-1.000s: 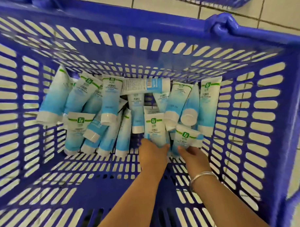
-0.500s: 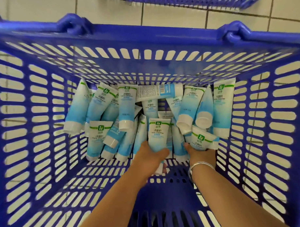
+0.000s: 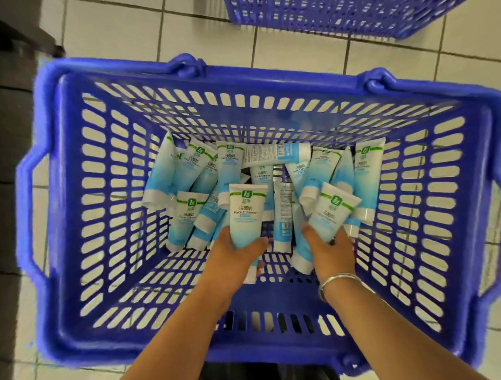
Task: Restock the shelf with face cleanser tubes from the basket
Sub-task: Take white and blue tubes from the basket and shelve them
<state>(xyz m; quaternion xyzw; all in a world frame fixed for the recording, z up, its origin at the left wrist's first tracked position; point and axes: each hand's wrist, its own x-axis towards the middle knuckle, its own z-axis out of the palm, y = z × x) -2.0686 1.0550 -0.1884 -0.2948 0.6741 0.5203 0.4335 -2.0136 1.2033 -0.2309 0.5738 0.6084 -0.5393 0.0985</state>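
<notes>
A blue plastic basket [image 3: 60, 213] stands on the tiled floor below me. Several blue-and-white face cleanser tubes [image 3: 200, 174] lie piled against its far wall. My left hand [image 3: 234, 253] grips one tube [image 3: 246, 212] upright, label facing me, with the cap end hidden under my palm. Another tube [image 3: 331, 212], tilted to the right, is held by my right hand [image 3: 329, 251], and a second tube [image 3: 301, 256] hangs below that hand. A silver bangle sits on my right wrist. No shelf is in view.
A second blue basket [image 3: 351, 13] stands at the upper right on the white tiled floor [image 3: 295, 54]. A dark furniture edge [image 3: 5, 113] runs down the left side.
Both hands have closed on tubes and lifted them off the pile. The view has pulled back and up, so the whole basket and the floor show.
</notes>
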